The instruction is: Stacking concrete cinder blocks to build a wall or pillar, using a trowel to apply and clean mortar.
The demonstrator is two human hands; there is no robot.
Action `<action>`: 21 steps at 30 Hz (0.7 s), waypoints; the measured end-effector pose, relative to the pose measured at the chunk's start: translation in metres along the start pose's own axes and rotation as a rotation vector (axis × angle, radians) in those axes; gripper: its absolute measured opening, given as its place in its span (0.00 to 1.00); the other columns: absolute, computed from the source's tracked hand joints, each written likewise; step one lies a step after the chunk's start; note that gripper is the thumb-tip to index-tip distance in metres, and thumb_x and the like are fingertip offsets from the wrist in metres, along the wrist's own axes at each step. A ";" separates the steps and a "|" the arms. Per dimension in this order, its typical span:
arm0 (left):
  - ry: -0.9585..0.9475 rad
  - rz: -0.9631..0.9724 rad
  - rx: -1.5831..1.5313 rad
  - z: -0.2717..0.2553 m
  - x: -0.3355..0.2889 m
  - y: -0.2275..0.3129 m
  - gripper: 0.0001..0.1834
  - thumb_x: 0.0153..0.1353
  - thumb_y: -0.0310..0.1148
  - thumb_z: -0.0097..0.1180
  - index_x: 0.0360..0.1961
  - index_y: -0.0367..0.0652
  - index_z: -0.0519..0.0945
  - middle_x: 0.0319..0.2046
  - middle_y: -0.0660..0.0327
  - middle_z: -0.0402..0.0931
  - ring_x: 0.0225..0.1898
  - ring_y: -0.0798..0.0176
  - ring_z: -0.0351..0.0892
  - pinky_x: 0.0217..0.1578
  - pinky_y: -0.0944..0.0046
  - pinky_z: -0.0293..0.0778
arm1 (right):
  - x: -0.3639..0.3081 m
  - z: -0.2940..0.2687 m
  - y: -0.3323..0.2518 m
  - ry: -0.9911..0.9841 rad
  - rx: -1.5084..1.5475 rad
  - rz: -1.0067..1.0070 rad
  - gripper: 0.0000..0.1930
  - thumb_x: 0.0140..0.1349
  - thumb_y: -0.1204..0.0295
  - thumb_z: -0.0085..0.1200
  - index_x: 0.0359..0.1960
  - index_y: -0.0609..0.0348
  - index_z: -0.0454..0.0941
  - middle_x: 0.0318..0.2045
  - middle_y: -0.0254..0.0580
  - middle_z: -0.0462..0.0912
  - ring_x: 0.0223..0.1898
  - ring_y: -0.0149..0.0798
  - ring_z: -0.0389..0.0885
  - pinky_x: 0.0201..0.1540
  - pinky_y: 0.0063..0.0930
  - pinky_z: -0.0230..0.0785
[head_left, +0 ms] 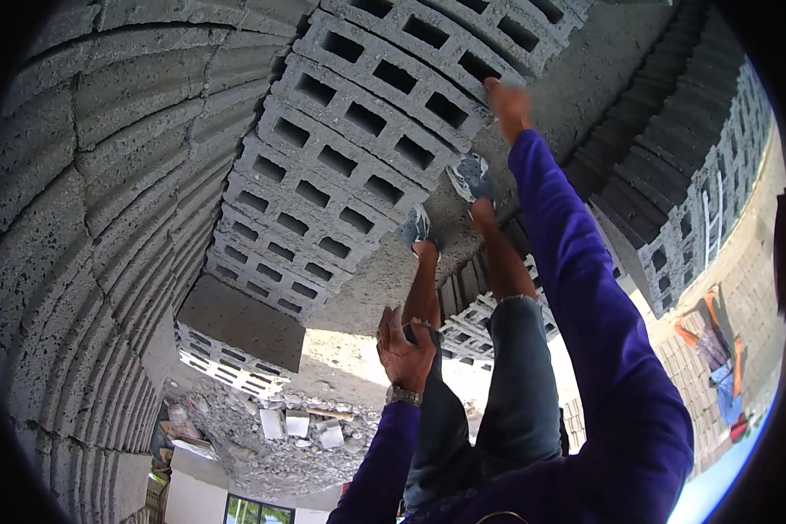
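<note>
The fingers (492, 85) of the right hand (510, 108) are at the near end of a concrete block (453, 51); blur hides whether they grasp it or merely touch. The block lies just beyond them, reaching up and left: long, grey, rough and grainy, with rectangular holes along its face. Similar blocks (310, 140) line up below and left of the fingers. Farther left rises a ridged, pitted stack (105, 175). Well below the fingers, the left hand (408, 351) is loosely curled, released, above a metal watch (403, 396) and smooth purple sleeve (377, 463).
</note>
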State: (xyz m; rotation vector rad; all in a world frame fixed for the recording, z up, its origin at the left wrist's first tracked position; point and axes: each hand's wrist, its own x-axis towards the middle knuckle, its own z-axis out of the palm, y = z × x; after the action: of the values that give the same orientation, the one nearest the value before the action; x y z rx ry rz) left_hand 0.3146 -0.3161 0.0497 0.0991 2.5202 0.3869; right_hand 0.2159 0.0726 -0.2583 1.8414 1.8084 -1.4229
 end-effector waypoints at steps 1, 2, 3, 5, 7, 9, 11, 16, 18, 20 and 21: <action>-0.021 0.032 -0.084 0.016 0.001 0.019 0.19 0.59 0.33 0.54 0.48 0.32 0.76 0.50 0.40 0.75 0.54 0.39 0.74 0.55 0.47 0.71 | 0.025 -0.034 0.024 0.199 -0.085 -0.345 0.23 0.58 0.49 0.55 0.42 0.56 0.83 0.32 0.46 0.80 0.33 0.40 0.77 0.32 0.38 0.68; -0.032 0.038 -0.123 0.023 -0.003 0.026 0.18 0.59 0.33 0.54 0.48 0.32 0.77 0.50 0.40 0.75 0.54 0.39 0.74 0.55 0.47 0.71 | 0.034 -0.050 0.051 0.344 -0.160 -0.660 0.22 0.58 0.50 0.55 0.40 0.56 0.83 0.27 0.46 0.78 0.27 0.40 0.75 0.28 0.38 0.64; -0.012 0.029 -0.109 0.019 -0.001 0.020 0.18 0.59 0.33 0.54 0.47 0.32 0.77 0.50 0.40 0.75 0.54 0.39 0.75 0.55 0.47 0.72 | 0.024 -0.034 0.043 0.327 -0.143 -0.649 0.22 0.58 0.50 0.55 0.40 0.56 0.83 0.27 0.46 0.78 0.27 0.40 0.75 0.28 0.38 0.64; -0.011 -0.011 -0.042 0.004 0.002 0.003 0.18 0.59 0.33 0.54 0.47 0.32 0.77 0.50 0.40 0.75 0.53 0.40 0.75 0.55 0.47 0.72 | -0.014 0.009 0.017 0.181 0.051 -0.111 0.19 0.57 0.50 0.56 0.38 0.51 0.84 0.23 0.47 0.74 0.24 0.39 0.71 0.28 0.38 0.62; -0.017 -0.012 -0.057 0.000 0.010 0.002 0.18 0.59 0.32 0.54 0.47 0.32 0.77 0.50 0.40 0.75 0.53 0.40 0.75 0.55 0.47 0.72 | -0.026 0.004 0.010 0.151 0.121 -0.167 0.24 0.52 0.49 0.59 0.29 0.63 0.79 0.22 0.48 0.74 0.27 0.39 0.71 0.29 0.41 0.63; -0.010 0.006 -0.082 -0.002 0.015 0.000 0.18 0.59 0.32 0.54 0.46 0.31 0.77 0.50 0.40 0.75 0.53 0.40 0.75 0.55 0.47 0.72 | -0.032 -0.003 0.004 0.121 0.177 -0.223 0.31 0.47 0.49 0.61 0.20 0.75 0.73 0.22 0.50 0.73 0.30 0.40 0.72 0.31 0.43 0.64; -0.008 0.002 -0.114 -0.003 0.020 0.002 0.17 0.59 0.32 0.54 0.46 0.31 0.78 0.49 0.40 0.76 0.53 0.39 0.75 0.55 0.47 0.72 | -0.033 -0.010 -0.001 0.193 0.168 -0.351 0.28 0.48 0.51 0.61 0.22 0.73 0.74 0.21 0.46 0.74 0.28 0.36 0.71 0.30 0.40 0.64; -0.032 0.033 -0.086 -0.005 0.031 -0.002 0.17 0.58 0.31 0.54 0.45 0.31 0.78 0.48 0.40 0.76 0.53 0.39 0.75 0.55 0.48 0.72 | -0.033 -0.010 -0.004 0.009 0.210 -0.149 0.18 0.60 0.54 0.54 0.42 0.54 0.82 0.24 0.45 0.71 0.31 0.39 0.70 0.37 0.35 0.63; -0.023 0.049 -0.133 -0.005 0.035 0.001 0.18 0.58 0.34 0.53 0.43 0.29 0.79 0.48 0.36 0.76 0.51 0.35 0.76 0.53 0.44 0.72 | -0.023 -0.019 0.008 -0.001 0.137 -0.162 0.18 0.62 0.54 0.51 0.45 0.51 0.81 0.25 0.45 0.70 0.32 0.41 0.70 0.39 0.35 0.63; -0.026 0.047 -0.143 -0.002 0.041 0.012 0.17 0.58 0.33 0.54 0.44 0.30 0.78 0.48 0.38 0.76 0.51 0.37 0.76 0.53 0.46 0.73 | -0.011 -0.030 0.015 0.310 -0.299 -1.011 0.23 0.51 0.55 0.62 0.22 0.70 0.77 0.20 0.39 0.70 0.26 0.34 0.67 0.27 0.38 0.61; -0.028 0.047 -0.156 0.001 0.043 0.019 0.17 0.58 0.31 0.55 0.45 0.30 0.78 0.48 0.39 0.76 0.51 0.38 0.76 0.53 0.48 0.73 | -0.006 -0.036 0.018 0.313 -0.310 -1.012 0.23 0.51 0.55 0.62 0.22 0.70 0.77 0.20 0.39 0.70 0.26 0.34 0.67 0.27 0.38 0.61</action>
State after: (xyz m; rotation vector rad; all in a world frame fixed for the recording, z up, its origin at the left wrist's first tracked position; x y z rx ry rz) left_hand 0.2796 -0.2906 0.0317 0.1028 2.4538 0.5948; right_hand 0.2500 0.0898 -0.2439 1.0185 3.1426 -0.9516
